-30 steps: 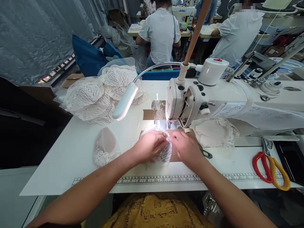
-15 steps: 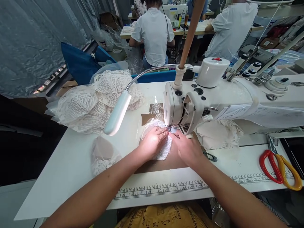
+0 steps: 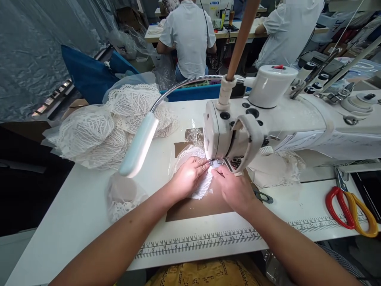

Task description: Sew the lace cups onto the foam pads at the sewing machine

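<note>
The left hand point(image 3: 189, 178) partly hides the lace piece point(image 3: 205, 186); the sewing machine point(image 3: 293, 119) runs off the right edge — its papers' writing point(image 3: 342, 139) blurred.

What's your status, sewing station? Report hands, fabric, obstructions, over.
Left hand on white lace fabric. Right hand at its edge, near silver metal presser foot. Red-and-yellow-handled scissors off right, away from both hands.

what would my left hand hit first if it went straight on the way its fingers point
Most likely the presser foot, just past the fingertips of your left hand, though the exact gap and height there are hard to judge.
</note>
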`<action>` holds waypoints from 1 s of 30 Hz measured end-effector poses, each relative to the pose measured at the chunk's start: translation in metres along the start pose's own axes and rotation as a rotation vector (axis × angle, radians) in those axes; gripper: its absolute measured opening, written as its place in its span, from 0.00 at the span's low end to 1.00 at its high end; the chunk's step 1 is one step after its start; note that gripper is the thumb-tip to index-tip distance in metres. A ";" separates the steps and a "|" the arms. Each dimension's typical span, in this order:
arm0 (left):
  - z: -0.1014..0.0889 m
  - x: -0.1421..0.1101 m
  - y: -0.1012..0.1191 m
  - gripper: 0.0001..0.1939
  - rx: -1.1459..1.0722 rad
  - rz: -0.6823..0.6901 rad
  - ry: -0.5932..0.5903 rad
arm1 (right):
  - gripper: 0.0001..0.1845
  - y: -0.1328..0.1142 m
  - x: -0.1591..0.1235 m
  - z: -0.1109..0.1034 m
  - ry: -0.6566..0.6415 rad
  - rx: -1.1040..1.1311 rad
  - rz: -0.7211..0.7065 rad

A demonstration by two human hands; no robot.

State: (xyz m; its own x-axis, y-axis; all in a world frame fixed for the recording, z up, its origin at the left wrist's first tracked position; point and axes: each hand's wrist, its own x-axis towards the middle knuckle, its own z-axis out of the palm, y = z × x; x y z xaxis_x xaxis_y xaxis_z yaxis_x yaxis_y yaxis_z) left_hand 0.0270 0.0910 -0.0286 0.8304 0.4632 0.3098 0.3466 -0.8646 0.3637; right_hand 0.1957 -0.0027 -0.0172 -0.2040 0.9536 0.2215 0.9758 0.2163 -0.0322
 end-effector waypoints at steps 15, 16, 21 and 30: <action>-0.006 -0.001 0.003 0.18 0.121 -0.100 -0.011 | 0.28 0.003 -0.006 0.004 -0.041 0.069 0.022; -0.005 -0.002 0.003 0.19 0.146 -0.110 -0.027 | 0.27 0.003 -0.006 0.004 -0.043 0.074 0.015; -0.007 -0.007 0.016 0.24 0.293 -0.262 -0.062 | 0.25 0.002 -0.007 0.004 -0.025 0.085 0.014; -0.075 -0.102 0.031 0.19 0.381 -0.585 0.105 | 0.21 0.011 -0.015 0.014 0.087 0.220 -0.082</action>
State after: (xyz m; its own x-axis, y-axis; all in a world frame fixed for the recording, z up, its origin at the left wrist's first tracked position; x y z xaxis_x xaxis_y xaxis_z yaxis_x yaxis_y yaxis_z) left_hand -0.0797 0.0317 0.0175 0.4213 0.8724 0.2477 0.8678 -0.4672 0.1694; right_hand 0.2082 -0.0121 -0.0348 -0.2645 0.9115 0.3150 0.9138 0.3413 -0.2203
